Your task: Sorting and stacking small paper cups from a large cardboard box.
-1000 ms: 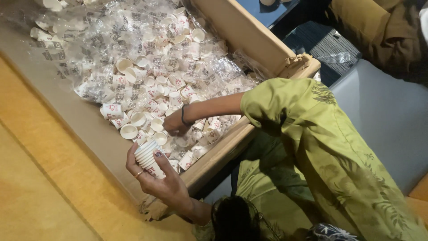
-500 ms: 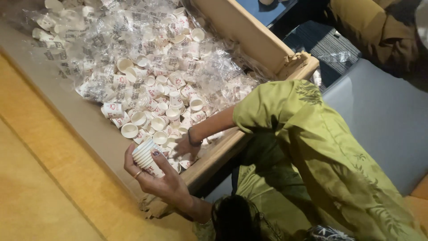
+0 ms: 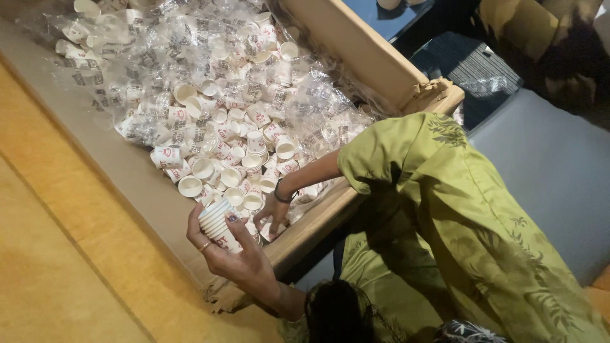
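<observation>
**Two hands at a box of paper cups**

Two hands work at the lower middle of the frame. The left hand (image 3: 236, 253) is raised with its palm turned up, fingers and thumb wrapped around a stack of nested white paper cups (image 3: 218, 223), a ring on one finger. Just right of it, the right hand (image 3: 273, 215), a dark bangle at the wrist, reaches down into the cardboard box (image 3: 356, 54), fingers curled among the loose paper cups (image 3: 235, 159); whether it pinches one I cannot tell. The green sleeve (image 3: 406, 159) crosses the box's near wall. Farther up, crumpled clear plastic wrappers (image 3: 159, 57) cover many cups, too many to count.
</observation>
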